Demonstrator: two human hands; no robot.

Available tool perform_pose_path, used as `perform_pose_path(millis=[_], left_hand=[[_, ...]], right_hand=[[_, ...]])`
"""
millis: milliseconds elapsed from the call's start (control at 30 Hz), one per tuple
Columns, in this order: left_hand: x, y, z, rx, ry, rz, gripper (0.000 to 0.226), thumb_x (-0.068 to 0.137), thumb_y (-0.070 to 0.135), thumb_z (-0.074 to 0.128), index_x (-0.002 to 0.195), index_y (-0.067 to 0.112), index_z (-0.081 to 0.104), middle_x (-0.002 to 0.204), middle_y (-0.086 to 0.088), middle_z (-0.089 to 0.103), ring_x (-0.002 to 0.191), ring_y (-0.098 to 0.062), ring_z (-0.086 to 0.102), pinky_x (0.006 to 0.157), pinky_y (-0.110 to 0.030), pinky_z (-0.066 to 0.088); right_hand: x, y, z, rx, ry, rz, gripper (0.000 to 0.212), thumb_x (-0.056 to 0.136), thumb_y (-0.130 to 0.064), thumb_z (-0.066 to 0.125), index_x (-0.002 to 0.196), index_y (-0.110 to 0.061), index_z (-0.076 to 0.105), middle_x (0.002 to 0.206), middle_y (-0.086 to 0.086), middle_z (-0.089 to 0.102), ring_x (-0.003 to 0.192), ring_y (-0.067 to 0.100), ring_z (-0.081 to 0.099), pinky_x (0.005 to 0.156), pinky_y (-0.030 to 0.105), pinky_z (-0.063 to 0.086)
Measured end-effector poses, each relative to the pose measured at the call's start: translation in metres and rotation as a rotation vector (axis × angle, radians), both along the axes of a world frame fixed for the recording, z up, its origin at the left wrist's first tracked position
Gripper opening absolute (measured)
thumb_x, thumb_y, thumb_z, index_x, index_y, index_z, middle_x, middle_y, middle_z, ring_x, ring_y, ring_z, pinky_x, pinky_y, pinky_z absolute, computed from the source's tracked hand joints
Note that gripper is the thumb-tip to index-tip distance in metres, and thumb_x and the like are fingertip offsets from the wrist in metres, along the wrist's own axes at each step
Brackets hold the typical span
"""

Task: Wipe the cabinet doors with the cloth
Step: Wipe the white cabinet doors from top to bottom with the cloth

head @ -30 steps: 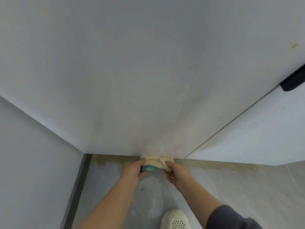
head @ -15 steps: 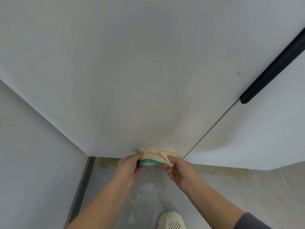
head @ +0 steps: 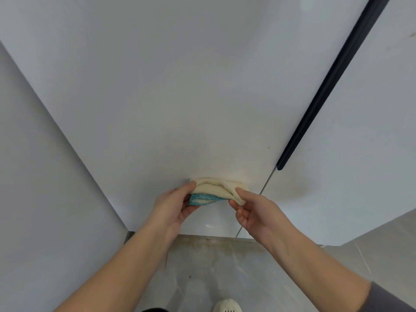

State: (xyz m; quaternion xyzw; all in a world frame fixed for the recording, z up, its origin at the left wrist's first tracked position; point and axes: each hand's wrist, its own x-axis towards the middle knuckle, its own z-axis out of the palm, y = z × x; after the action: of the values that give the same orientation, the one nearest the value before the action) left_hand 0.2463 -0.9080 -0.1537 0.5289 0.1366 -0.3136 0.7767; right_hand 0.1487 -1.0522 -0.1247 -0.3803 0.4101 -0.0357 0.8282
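Both hands grasp the folded cloth [head: 217, 188]. The left hand [head: 173, 207] pinches its left end and the right hand [head: 255, 213] pinches its right end. The cloth, cream with a blue-green layer underneath, is held against the cabinet door [head: 180, 97], below and left of the black handle [head: 326, 86].

Compared with one second ago, the cloth has climbed off the door's bottom edge, and a strip of panel now shows beneath it. An upward stroke appears to be under way, with most of the panel still to cover.

Far below the handle, a brownish stain [head: 202, 240] lines the floor [head: 213, 271] near a white shoe [head: 227, 306]. The handle borders any rightward pass toward the second door [head: 360, 154].
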Motion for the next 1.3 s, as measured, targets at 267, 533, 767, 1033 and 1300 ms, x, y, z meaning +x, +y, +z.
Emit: perform_pose_path(millis=[267, 533, 767, 1033, 1300], left_hand=[[-0.008, -0.004, 0.099, -0.107, -0.188, 0.015, 0.01, 0.092, 0.012, 0.063, 0.095, 0.004, 0.068, 0.08, -0.006, 0.072, 0.065, -0.011, 0.07, 0.059, -0.021, 0.058], [-0.014, -0.008, 0.173, -0.208, -0.344, 0.016, 0.018, 0.094, 0.014, 0.062, 0.103, -0.001, 0.067, 0.085, -0.007, 0.074, 0.074, -0.013, 0.072, 0.07, -0.024, 0.06], [-0.024, -0.011, 0.203, -0.331, -0.552, -0.016, 0.026, 0.096, 0.015, 0.057, 0.113, -0.004, 0.064, 0.102, -0.013, 0.072, 0.09, -0.018, 0.071, 0.076, -0.026, 0.058], [-0.033, -0.006, 0.045, -0.081, -0.21, -0.247, 0.024, 0.093, 0.018, 0.059, 0.105, -0.001, 0.066, 0.094, -0.013, 0.074, 0.078, -0.015, 0.072, 0.065, -0.022, 0.058], [-0.033, -0.012, -0.125, 0.207, 0.182, -0.355, 0.015, 0.093, 0.007, 0.061, 0.103, -0.002, 0.067, 0.086, -0.013, 0.074, 0.075, -0.021, 0.07, 0.065, -0.028, 0.061]], right_hand=[[-0.008, 0.0, 0.092, -0.051, -0.154, -0.048, 0.002, 0.088, -0.009, 0.067, 0.09, -0.007, 0.066, 0.07, 0.005, 0.072, 0.057, 0.011, 0.068, 0.046, 0.015, 0.048], [-0.013, 0.001, 0.159, -0.096, -0.322, -0.084, 0.001, 0.09, -0.01, 0.065, 0.09, -0.01, 0.066, 0.072, 0.003, 0.072, 0.057, 0.01, 0.067, 0.047, 0.014, 0.047], [-0.022, 0.001, 0.175, -0.242, -0.599, -0.08, 0.008, 0.088, -0.014, 0.063, 0.096, -0.012, 0.065, 0.081, -0.001, 0.069, 0.064, 0.008, 0.063, 0.049, 0.017, 0.046], [-0.052, -0.006, 0.023, -0.225, -0.258, 0.058, 0.014, 0.09, -0.009, 0.058, 0.102, -0.01, 0.065, 0.078, 0.002, 0.067, 0.065, 0.012, 0.062, 0.05, 0.021, 0.046], [-0.062, -0.015, -0.144, 0.034, 0.166, 0.078, 0.01, 0.094, -0.012, 0.059, 0.103, -0.008, 0.063, 0.075, 0.004, 0.07, 0.06, 0.011, 0.066, 0.048, 0.021, 0.048]])
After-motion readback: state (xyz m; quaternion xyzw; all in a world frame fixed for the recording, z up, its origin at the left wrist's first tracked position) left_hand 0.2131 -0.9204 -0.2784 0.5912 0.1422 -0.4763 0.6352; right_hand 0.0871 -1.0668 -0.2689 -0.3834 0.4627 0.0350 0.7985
